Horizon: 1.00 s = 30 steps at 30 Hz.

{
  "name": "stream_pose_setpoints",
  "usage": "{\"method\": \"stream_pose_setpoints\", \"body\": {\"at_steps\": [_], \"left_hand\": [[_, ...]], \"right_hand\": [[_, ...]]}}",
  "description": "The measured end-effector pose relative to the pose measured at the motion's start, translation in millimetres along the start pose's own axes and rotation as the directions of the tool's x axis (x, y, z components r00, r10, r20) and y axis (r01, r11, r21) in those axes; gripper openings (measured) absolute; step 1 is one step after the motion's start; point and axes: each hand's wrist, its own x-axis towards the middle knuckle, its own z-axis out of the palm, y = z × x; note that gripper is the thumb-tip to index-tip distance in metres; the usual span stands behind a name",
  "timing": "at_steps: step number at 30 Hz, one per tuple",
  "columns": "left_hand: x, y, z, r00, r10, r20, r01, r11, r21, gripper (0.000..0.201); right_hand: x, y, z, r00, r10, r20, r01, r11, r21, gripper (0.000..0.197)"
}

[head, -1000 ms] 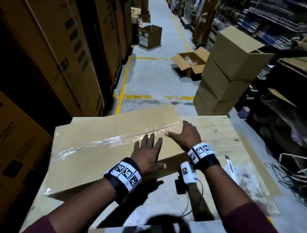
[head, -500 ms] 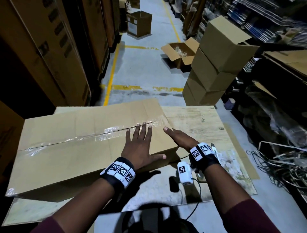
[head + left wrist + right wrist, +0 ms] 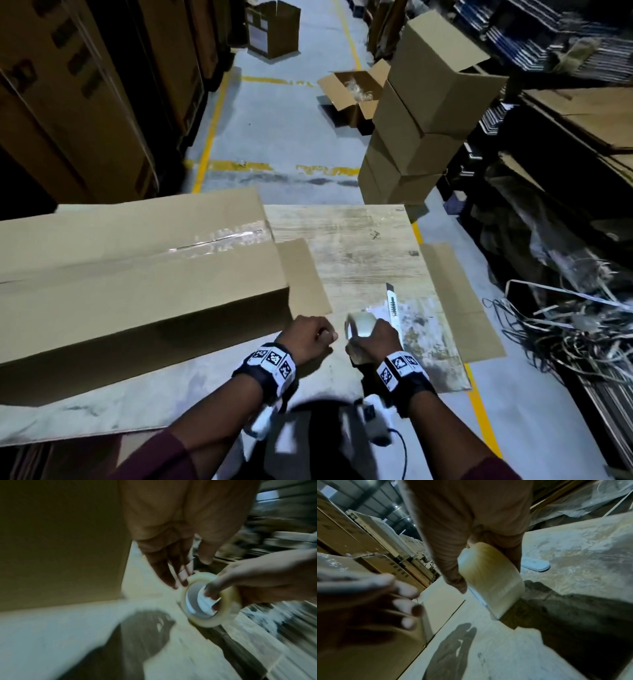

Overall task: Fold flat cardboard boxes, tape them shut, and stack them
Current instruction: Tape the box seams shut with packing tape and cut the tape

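Work surface: pale, scuffed wooden board with whitish smears toward its near right part. Long cardboard box lies across the left half of the board, top seam covered by clear tape, one end flap sticking out flat onto the board at its right end.

Right hand holds a roll of clear tape just above the board's near edge; fingers hooked through the core, thumb over the outer wrap, as the left wrist view shows. Left hand sits just beside the roll, at the box's near right corner; fingers bent loosely, fingertips at or close to the roll's rim. Contact cannot be confirmed (motion blur); nothing gripped.

Utility knife lies on the board just beyond the right hand, blade end pointing away.

Room: warehouse aisle, grey concrete floor with yellow lines. Stack of closed boxes stands off the board's far right corner; open carton behind it. Tall cartons line the left; shelving and tangled strapping on the right
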Motion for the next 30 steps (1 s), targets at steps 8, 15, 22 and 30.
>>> {"method": "stream_pose_setpoints", "body": {"at_steps": [8, 15, 22, 30], "left_hand": [[61.5, 17.5, 90.2, 0.841, -0.422, 0.339, 0.496, 0.351, -0.794, 0.084], [85.7, 47.9, 91.2, 0.824, -0.424, 0.375, 0.368, -0.102, -0.924, 0.033], [92.2, 65.3, 64.6, 0.855, -0.432, 0.287, 0.25, -0.142, -0.958, 0.02], [97.6, 105.4, 14.0, 0.894, -0.447, 0.028, 0.122, 0.182, -0.976, 0.009]], "right_hand": [[-0.8, 43.3, -7.0, 0.969, -0.232, -0.087, 0.242, 0.961, 0.135, 0.036], [-13.5, 66.7, -36.3, 0.916, -0.384, -0.119, 0.401, 0.844, 0.357, 0.042], [-17.9, 85.7, -70.0, 0.864, -0.473, -0.172, 0.5, 0.773, 0.389, 0.041], [-10.2, 77.7, -111.4, 0.754, -0.582, -0.306, 0.654, 0.709, 0.264, 0.051]]}}
